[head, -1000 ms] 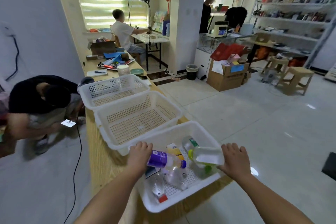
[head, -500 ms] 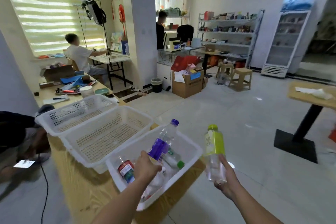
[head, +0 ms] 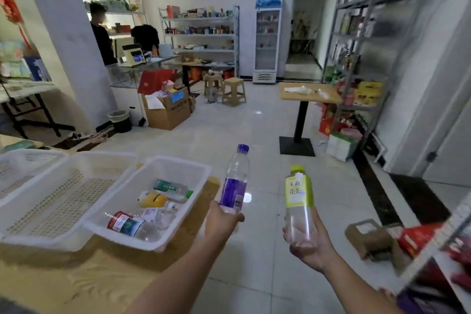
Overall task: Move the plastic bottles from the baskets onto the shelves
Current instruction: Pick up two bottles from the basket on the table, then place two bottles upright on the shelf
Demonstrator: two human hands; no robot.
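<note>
Purple-labelled water bottle (head: 234, 181): we are gripping it low near base in left hand (head: 220, 222), fingers wrapped round, cap up, probably so it can go straight onto shelf. In right hand (head: 309, 250) we are cupping bottom of green-labelled tea bottle (head: 299, 201), fingers curled round clear lower body, also upright. Both are hanging over floor, outside nearest white basket (head: 178, 163), where several bottles (head: 135, 224) are lying on sides. We are facing metal shelving (head: 369, 58) at right, likely drop-off
</note>
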